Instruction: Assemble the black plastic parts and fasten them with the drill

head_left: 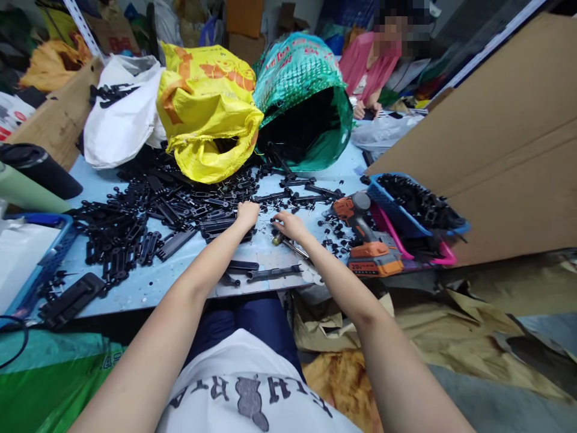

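My left hand [247, 215] is closed at the right edge of the pile of black plastic arms [175, 207], its fingertips pointing down; what they hold, if anything, is hidden. Just to the right, my right hand [291, 226] pinches a small black knob-like part [273, 221] between thumb and fingers. A metal rod-like tool [295, 248] lies on the table under my right wrist. Closer to the table's front edge rest a long black plastic arm [274, 273] and a shorter black bar [242, 265].
An orange cordless drill [360, 231] stands to the right, beside a blue basket [396, 207] of black parts and a pink basket [446, 252]. White [121, 120], yellow [211, 138] and green [302, 78] sacks line the back. Another person [367, 66] works behind.
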### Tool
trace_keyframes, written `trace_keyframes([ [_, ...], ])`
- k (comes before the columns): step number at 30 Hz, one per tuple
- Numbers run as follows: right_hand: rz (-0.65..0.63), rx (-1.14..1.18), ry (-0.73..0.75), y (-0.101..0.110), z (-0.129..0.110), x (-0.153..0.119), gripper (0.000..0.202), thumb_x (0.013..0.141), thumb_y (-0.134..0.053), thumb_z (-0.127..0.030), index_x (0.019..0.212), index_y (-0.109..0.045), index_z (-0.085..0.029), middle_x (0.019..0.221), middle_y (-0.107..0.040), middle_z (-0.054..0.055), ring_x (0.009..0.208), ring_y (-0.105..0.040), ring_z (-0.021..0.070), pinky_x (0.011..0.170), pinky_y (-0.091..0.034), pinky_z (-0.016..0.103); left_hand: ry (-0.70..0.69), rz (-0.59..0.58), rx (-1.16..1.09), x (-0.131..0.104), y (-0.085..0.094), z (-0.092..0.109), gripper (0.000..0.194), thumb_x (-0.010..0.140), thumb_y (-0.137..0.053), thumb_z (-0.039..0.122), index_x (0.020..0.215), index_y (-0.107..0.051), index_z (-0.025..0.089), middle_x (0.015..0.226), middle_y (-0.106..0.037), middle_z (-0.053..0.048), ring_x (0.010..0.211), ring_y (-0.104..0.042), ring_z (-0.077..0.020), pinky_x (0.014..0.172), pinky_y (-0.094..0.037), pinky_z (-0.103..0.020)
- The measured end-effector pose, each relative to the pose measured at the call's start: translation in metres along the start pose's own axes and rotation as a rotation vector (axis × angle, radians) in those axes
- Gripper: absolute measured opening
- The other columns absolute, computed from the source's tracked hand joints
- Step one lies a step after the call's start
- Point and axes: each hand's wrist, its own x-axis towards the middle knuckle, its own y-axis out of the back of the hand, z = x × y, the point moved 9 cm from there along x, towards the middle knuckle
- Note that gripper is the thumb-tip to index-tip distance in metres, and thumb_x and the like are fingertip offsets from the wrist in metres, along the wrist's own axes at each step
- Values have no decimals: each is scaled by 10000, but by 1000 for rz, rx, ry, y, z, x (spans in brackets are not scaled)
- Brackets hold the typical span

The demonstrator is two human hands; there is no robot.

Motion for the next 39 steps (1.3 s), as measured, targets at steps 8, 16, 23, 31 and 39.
trace_keyframes([
  [8,258,732,160,27,-71,-73,189,829,-583,-334,928,-641,-183,829,-680,29,684,-623,121,658,-498,233,-54,-2,-17,-13,-8,-6,306,833,-403,79,1063,-594,142,1086,-608,-132,1039,-550,-227,897,-418,-355],
  [16,305,636,205,15,-97,-102,178,872,-534,-300,895,-671,-189,844,-693,58,757,-645,154,702,-515,274,-46,122,-69,-25,9,-11,260,845,-437,153,1073,-552,103,1134,-569,-154,1092,-510,-249,941,-378,-371],
  [23,322,320,330,-8,-120,-117,255,918,-408,-176,987,-653,-170,929,-676,103,832,-611,178,765,-496,323,-25,311,-226,-55,41,-45,242,880,-418,216,1088,-513,138,1091,-602,-99,1018,-556,-181,894,-405,-275],
  [31,396,402,359,-8,-118,-123,230,922,-424,-192,1029,-626,-167,936,-667,94,859,-587,178,753,-496,331,-48,405,-500,-123,77,-74,175,797,-559,282,922,-601,167,832,-648,-26,757,-600,-148,742,-462,-263],
  [39,376,389,369,-7,-120,-124,254,922,-412,-188,1082,-608,-170,953,-655,110,873,-577,193,768,-494,352,-43,180,-329,-211,24,-94,190,857,-491,261,892,-661,182,827,-663,-65,780,-616,-186,738,-474,-298],
])
